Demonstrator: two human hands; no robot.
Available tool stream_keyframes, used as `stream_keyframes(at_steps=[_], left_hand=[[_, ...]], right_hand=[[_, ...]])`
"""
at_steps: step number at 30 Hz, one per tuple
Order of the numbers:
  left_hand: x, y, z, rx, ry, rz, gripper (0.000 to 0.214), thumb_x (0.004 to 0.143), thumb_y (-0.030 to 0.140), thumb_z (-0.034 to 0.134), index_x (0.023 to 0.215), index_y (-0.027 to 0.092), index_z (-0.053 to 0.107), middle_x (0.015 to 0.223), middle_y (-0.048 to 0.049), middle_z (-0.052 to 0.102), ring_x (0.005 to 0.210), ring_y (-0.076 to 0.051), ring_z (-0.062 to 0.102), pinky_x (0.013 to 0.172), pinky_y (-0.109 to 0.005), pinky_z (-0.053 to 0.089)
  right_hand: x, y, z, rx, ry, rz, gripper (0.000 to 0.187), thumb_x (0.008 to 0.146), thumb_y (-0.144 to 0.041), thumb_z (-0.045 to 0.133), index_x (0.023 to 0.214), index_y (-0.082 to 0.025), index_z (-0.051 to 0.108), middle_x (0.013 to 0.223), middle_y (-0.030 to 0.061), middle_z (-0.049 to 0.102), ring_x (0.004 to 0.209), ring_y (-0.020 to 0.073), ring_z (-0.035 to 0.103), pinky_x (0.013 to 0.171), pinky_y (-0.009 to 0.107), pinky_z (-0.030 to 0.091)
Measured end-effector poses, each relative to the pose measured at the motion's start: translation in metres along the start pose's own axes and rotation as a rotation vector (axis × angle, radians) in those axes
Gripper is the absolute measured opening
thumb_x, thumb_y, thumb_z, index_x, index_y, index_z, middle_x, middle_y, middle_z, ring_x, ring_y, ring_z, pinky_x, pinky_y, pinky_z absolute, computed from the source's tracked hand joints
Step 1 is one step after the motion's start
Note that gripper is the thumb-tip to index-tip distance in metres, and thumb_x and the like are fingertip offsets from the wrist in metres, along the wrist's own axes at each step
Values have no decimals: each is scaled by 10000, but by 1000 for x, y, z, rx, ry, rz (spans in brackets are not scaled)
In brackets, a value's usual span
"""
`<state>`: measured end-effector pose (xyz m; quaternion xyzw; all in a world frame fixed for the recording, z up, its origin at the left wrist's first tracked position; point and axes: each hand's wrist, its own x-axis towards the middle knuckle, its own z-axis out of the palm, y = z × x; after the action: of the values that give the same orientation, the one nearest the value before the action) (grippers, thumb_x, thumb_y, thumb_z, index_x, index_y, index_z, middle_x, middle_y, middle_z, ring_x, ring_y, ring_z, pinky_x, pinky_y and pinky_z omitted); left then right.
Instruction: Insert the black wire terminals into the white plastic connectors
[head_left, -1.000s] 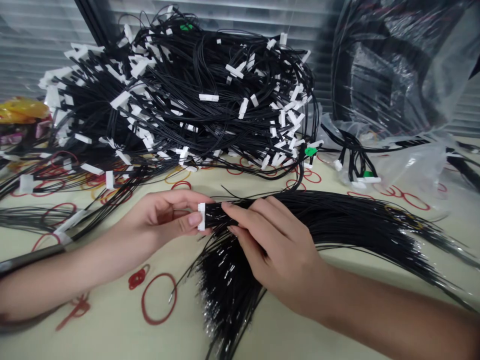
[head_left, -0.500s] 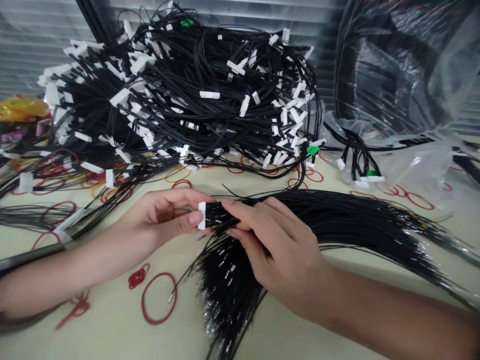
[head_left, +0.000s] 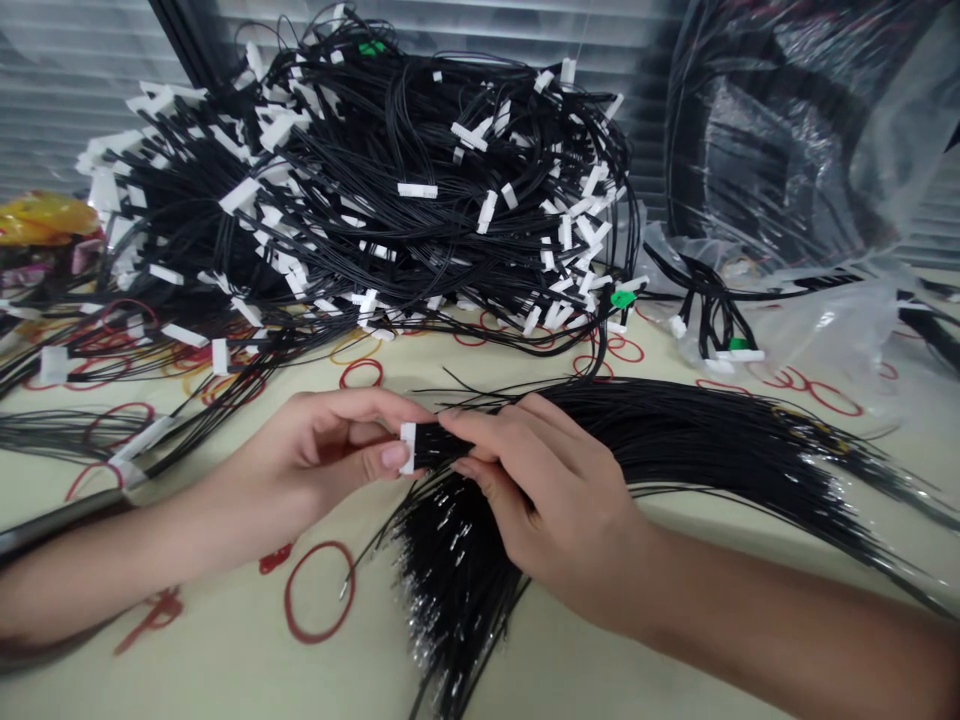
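Observation:
My left hand (head_left: 330,460) pinches a small white connector (head_left: 407,447) between thumb and fingers. My right hand (head_left: 547,500) meets it from the right, its fingertips closed on the black wires (head_left: 433,445) that enter the connector. Both hands hover just above a long bundle of loose black wires (head_left: 675,450) with bare metal tips (head_left: 442,590), which lies across the table from the right and fans out below my hands.
A large heap of black wire harnesses with white connectors (head_left: 360,190) fills the back of the table. Red rubber bands (head_left: 319,590) lie scattered on the pale tabletop (head_left: 225,680). Clear plastic bags (head_left: 810,130) with more black wire sit at the back right.
Both hands, still together on the connector, have sunk slightly towards me. My right fingertips have closed in nearer the connector.

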<state>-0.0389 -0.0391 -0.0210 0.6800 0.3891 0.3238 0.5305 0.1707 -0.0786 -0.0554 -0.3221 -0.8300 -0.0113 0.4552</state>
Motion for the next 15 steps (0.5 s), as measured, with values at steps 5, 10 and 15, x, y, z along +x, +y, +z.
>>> stream_keyframes(at_steps=[5, 10, 15], left_hand=[[0, 1, 2, -26, -23, 27, 197, 789, 118, 700, 883, 247, 816, 718, 50, 769, 645, -60, 686, 583, -62, 504], [-3, -1, 1, -46, -59, 9, 191, 794, 109, 704, 860, 249, 816, 732, 33, 781, 673, -81, 716, 627, -92, 540], [-2, 1, 1, -42, -53, -34, 154, 745, 119, 745, 821, 228, 824, 707, 6, 779, 635, -108, 708, 582, -123, 550]], right_hand=[[2, -1, -1, -12, -16, -22, 249, 936, 21, 518, 1130, -60, 652, 764, 35, 632, 703, 161, 482, 691, 297, 503], [3, -2, -2, 1, -24, -79, 213, 1008, -38, 448, 1096, -112, 627, 827, 45, 674, 738, 152, 546, 712, 292, 522], [5, -4, -4, 22, -82, -110, 300, 1036, -53, 361, 964, -127, 643, 737, 29, 626, 683, 137, 500, 673, 278, 518]])
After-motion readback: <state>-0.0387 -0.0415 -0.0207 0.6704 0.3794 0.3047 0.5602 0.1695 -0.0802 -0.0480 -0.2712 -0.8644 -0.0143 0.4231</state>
